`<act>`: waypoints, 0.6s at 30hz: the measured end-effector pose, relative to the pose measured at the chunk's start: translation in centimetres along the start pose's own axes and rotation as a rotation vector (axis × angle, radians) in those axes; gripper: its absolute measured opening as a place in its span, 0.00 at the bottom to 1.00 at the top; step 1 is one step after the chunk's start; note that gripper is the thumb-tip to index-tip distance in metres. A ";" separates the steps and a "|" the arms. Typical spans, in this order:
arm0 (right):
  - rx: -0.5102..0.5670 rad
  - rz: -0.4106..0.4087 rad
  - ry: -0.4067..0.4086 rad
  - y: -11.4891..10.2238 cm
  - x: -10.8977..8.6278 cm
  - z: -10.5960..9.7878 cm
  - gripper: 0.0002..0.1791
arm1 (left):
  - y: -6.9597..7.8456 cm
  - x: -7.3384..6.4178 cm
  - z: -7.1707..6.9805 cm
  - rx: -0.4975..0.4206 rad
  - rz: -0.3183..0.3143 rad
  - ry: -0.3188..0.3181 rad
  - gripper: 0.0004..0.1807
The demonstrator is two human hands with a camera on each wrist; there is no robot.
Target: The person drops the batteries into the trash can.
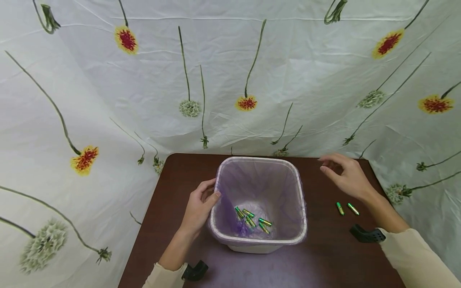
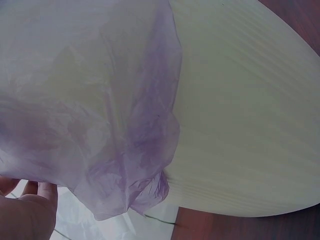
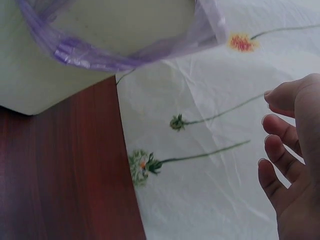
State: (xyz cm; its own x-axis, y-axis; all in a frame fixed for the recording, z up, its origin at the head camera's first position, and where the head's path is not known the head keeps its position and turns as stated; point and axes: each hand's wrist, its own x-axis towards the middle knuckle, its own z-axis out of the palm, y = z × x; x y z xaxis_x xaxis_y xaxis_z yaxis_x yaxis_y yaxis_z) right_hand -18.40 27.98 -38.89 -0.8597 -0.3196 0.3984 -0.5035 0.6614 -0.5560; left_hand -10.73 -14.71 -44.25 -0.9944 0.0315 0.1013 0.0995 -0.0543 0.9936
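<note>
A pale waste bin (image 1: 248,249) lined with a thin purple bag (image 1: 230,188) stands on the table. My left hand (image 1: 199,204) grips its left rim, thumb on top and fingers outside. In the left wrist view, the bag's loose edge (image 2: 145,145) hangs over the bin wall (image 2: 240,120). Several small green-and-gold, bullet-shaped cylinders (image 1: 265,221) lie on the bin's bottom. Right of the bin, my right hand (image 1: 347,178) is raised over the table, its fingers (image 3: 282,130) loosely bent around nothing. Two matching cylinders (image 1: 340,208) lie on the table below it.
The dark brown table (image 1: 162,224) ends just behind the bin. A white flower-printed cloth (image 1: 223,72) hangs behind and along both sides. Each wrist wears a black strap (image 1: 365,234) by a cream sleeve (image 1: 414,256).
</note>
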 end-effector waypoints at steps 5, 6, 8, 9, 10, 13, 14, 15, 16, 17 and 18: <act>-0.024 0.050 0.009 1.2 -1.0 -0.2 0.12 | 0.1 -0.1 0.0 0.002 -0.004 -0.002 0.23; -0.027 0.062 0.009 1.5 -1.2 -0.2 0.11 | 0.1 -0.1 0.0 0.003 -0.004 -0.001 0.23; -0.029 0.084 0.008 2.0 -1.5 -0.2 0.11 | 0.0 -0.1 -0.1 0.002 -0.002 0.002 0.23; -0.030 0.094 0.008 2.3 -1.7 -0.1 0.11 | 0.0 -0.1 -0.1 0.001 0.000 0.003 0.23; -0.030 0.105 0.007 2.5 -1.8 -0.1 0.11 | 0.0 -0.1 -0.1 0.001 0.003 0.003 0.23; -0.030 0.135 0.010 3.3 -2.4 -0.1 0.12 | 0.0 0.0 -0.1 -0.002 0.012 0.002 0.23; -0.031 0.142 0.011 3.5 -2.5 -0.1 0.12 | 0.0 0.0 -0.1 -0.002 0.014 0.000 0.23; -0.032 0.149 0.015 3.8 -2.7 -0.1 0.12 | 0.0 0.0 -0.1 -0.001 0.015 -0.002 0.23; -0.032 0.156 0.018 4.0 -2.9 0.0 0.12 | 0.0 0.0 -0.1 0.000 0.015 -0.004 0.23; -0.032 0.163 0.021 4.2 -3.1 0.0 0.12 | 0.0 0.0 -0.1 0.000 0.014 -0.006 0.23; -0.035 0.167 0.024 4.5 -3.3 0.0 0.12 | 0.0 0.0 -0.1 0.000 0.015 -0.007 0.23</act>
State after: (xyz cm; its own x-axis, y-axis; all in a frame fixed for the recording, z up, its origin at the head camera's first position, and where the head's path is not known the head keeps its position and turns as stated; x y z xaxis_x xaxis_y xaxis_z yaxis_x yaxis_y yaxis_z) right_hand -17.85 31.97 -42.70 -0.9288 -0.1867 0.3202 -0.3498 0.7272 -0.5906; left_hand -10.71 -14.79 -44.26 -0.9925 0.0378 0.1164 0.1143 -0.0551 0.9919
